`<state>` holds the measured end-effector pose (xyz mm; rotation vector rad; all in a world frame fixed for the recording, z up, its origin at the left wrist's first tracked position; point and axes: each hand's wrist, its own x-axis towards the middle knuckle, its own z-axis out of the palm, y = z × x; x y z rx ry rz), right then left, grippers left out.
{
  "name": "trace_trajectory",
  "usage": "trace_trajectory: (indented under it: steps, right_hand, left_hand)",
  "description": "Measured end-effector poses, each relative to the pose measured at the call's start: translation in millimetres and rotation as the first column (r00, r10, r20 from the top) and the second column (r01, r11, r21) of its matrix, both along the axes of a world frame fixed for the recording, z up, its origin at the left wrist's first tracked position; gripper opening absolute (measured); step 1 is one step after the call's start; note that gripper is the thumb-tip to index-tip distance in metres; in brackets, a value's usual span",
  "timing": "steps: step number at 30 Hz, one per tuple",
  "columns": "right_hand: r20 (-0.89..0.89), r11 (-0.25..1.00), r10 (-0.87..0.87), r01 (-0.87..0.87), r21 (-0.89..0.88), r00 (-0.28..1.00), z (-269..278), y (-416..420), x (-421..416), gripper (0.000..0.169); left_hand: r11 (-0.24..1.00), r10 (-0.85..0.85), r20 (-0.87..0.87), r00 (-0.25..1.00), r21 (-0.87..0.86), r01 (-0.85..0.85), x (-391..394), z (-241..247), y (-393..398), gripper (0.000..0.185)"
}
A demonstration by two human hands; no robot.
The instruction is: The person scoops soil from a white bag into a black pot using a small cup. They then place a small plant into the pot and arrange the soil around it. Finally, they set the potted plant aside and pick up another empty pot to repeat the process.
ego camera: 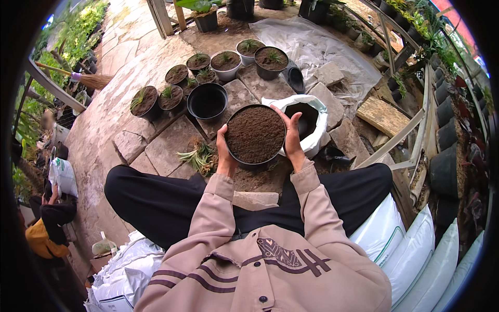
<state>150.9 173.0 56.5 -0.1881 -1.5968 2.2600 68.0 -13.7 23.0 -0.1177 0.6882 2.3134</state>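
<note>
Between my two hands is a round black plastic pot of brown soil [255, 134], filled close to its rim. My left hand [225, 152] holds its left side, thumb up at the rim. My right hand [291, 136] grips the right side, with the thumb raised and fingers along the wall. Behind my right hand stands an open white sack [320, 113] with dark contents. An empty black pot [207, 101] is just beyond, to the left. Uprooted plants with long green-and-white leaves [197, 156] lie on the paving left of my left hand.
Several potted seedlings [226, 61] stand ahead. A plastic sheet [312, 43] and loose stone slabs [328, 74] lie at the right, near a wooden block [384, 113]. Full white sacks [409, 249] flank me. Another person [50, 230] sits at far left, near a broom [95, 80].
</note>
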Motion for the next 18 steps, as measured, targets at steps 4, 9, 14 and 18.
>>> trace_trajectory:
  steps: [4, 9, 14, 18]
  right_hand:
    - [0.047, 0.999, 0.011, -0.013, 0.048, 0.999, -4, -1, -1, 0.107]
    - [0.104, 0.996, 0.018, -0.027, 0.09, 0.994, -5, -2, -1, 0.106]
    - [0.168, 0.949, 0.26, -0.219, -0.227, 0.951, 12, 18, 0, 0.072]
    - [0.404, 0.983, 0.183, -0.176, -0.057, 0.896, 19, 10, 8, 0.05]
  left_hand:
    - [1.0, 0.016, 0.0, 1.0, -0.009, -0.016, -1, -4, 1, 0.053]
    - [0.999, -0.009, 0.027, 1.0, -0.053, 0.011, 0, -9, 2, 0.055]
    - [0.998, -0.063, 0.034, 0.997, -0.026, 0.064, -6, -24, -8, 0.053]
    - [0.983, -0.129, 0.018, 0.991, -0.133, 0.13, -5, -26, -5, 0.053]
